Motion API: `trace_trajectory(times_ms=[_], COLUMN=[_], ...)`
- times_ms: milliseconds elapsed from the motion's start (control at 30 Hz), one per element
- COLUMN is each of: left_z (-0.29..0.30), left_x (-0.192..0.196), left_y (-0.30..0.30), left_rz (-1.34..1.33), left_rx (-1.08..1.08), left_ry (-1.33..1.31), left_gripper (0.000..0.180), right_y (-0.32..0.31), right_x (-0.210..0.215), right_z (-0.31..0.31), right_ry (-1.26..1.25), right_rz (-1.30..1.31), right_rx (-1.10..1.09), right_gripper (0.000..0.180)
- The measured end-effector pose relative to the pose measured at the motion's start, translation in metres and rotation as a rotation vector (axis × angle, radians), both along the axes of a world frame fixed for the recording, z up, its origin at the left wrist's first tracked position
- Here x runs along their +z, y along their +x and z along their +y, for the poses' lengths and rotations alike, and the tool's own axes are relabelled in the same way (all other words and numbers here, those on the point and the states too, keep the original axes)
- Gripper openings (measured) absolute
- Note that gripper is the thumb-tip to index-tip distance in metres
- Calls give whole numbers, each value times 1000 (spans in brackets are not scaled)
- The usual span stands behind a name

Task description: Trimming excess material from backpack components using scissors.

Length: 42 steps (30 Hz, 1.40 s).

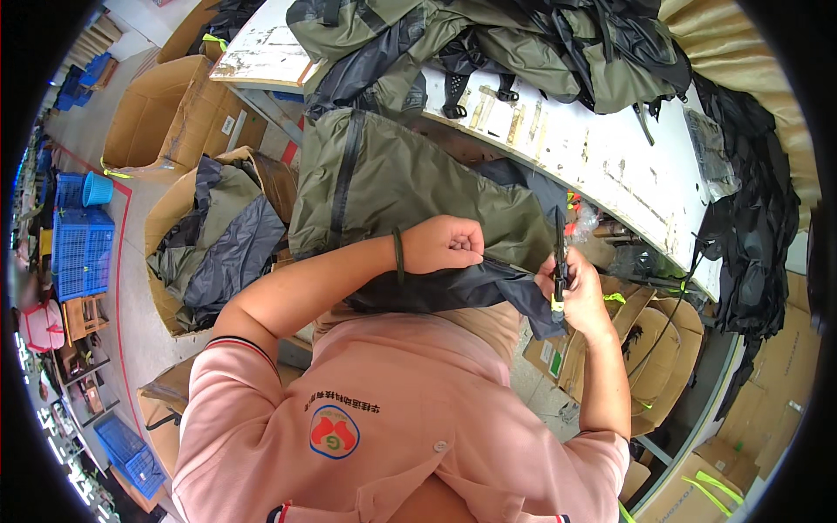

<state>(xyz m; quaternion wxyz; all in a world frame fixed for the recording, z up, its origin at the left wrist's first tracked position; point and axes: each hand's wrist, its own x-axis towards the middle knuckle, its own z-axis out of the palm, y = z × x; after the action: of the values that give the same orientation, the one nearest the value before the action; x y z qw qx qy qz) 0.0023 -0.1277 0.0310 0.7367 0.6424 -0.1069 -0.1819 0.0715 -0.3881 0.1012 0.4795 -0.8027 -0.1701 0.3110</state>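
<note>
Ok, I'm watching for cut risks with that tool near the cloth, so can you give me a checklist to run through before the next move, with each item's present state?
1. Left hand pinches the dark fabric edge: ok.
2. Right hand holds the black thread snips firmly, tip up: ok.
3. Left fingers apart from the snips' tip: ok.
4. Blades open or shut: cannot tell, too small.
5. Olive garment supported by the worktable edge and lap: ok.
6. Loose thread at the seam: cannot tell.
</note>
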Motion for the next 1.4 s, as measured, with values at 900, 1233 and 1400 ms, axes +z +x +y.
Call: trace_trajectory(times_ms=[900, 1233, 1400], left_z=[138, 167, 274], left_x=[-36, 6, 49], left_y=[-154, -142, -222], left_rz=[474, 183, 349], left_rx=[790, 707, 1128], left_ry=[-412, -607, -140], left_gripper=[39, 39, 59], right_y=[-24, -26, -13], right_x=[-24, -46, -24], right_z=[34, 32, 34], right_ry=[-158, -166, -85], right_rz=[61, 126, -7], right_rx=[387, 306, 244], right_gripper=[23, 25, 25])
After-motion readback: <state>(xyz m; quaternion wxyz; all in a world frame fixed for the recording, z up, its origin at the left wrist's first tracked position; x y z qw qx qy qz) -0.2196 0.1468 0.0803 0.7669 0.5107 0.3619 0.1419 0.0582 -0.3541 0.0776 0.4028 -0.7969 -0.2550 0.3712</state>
